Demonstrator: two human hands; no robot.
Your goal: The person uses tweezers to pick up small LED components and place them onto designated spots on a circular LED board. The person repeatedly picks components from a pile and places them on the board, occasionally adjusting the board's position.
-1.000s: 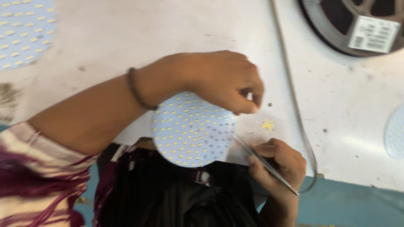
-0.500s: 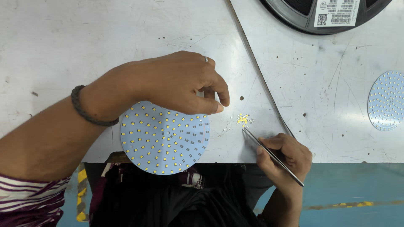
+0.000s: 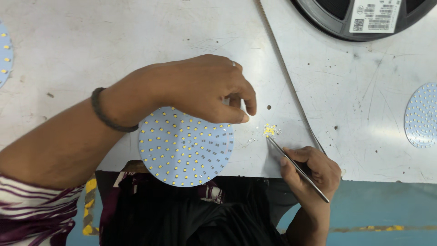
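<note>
A round pale-blue circuit board (image 3: 184, 148) dotted with small yellow chips lies at the table's near edge, partly overhanging it. My left hand (image 3: 205, 89) rests on the board's upper edge, thumb and finger pinched together. My right hand (image 3: 314, 171) grips thin metal tweezers (image 3: 296, 167). Their tip points at a small heap of loose yellow chips (image 3: 270, 130) on the white table (image 3: 136, 45), just right of the board.
A large black reel (image 3: 364, 18) with a white label sits at the top right. A thin tape strip (image 3: 287, 77) runs from it down the table. Another round board (image 3: 421, 116) lies at the right edge, and part of one (image 3: 4, 52) at the left.
The view has shifted, so the board and hands sit a little lower and left in frame. My left fingers have moved off toward the board's right rim. The tweezers stay by the chips.
</note>
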